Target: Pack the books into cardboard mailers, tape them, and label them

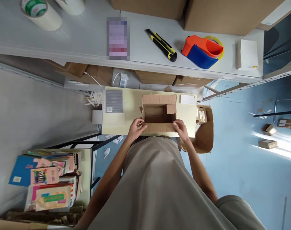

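An open cardboard box (159, 127) sits on the pale yellow table (133, 105) right in front of me. Its near flap lies folded out toward my body, the far flap stands out the other way, and a small side flap shows at the right. Inside, the bottom looks brown and shaded. My left hand (136, 129) pinches the near left corner, thumb on the flap. At the near right corner, my right hand (181, 128) grips the same box between thumb and fingers. A grey bubble mailer-like packet with a label (114, 101) lies left of the box.
Above the table, a shelf holds a utility knife (161, 44), a tape dispenser (202, 51), tape rolls (41, 14) and a white stack (247, 54). A large open carton (205, 137) stands at the right. Books (52, 182) are piled at lower left.
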`<control>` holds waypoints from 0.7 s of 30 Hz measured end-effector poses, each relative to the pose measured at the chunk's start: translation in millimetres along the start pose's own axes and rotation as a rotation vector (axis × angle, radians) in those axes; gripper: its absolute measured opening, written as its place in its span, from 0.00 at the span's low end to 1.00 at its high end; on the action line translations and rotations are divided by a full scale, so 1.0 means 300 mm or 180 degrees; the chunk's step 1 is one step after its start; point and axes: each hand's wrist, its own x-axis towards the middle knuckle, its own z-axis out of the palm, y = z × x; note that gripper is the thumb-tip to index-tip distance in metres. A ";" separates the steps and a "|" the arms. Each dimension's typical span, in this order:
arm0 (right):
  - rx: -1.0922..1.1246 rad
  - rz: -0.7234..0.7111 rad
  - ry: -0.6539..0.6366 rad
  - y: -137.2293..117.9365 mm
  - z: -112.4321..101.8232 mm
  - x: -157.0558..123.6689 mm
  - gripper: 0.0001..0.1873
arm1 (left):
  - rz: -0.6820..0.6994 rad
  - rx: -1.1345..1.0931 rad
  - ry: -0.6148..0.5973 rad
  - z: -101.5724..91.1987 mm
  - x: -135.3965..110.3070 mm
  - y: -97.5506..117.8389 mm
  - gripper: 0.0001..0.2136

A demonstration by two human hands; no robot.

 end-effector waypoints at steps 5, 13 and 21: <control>-0.0227 -0.0226 0.0028 -0.013 -0.005 0.021 0.30 | -0.0084 0.0198 0.0362 -0.032 0.077 -0.043 0.28; -0.0924 -0.0087 0.0299 -0.087 -0.020 0.049 0.30 | -0.0457 0.1660 0.0559 -0.035 0.421 -0.070 0.20; -0.2027 0.0681 0.0633 -0.133 0.005 0.065 0.07 | -0.0908 0.1844 0.0375 0.018 0.528 -0.099 0.10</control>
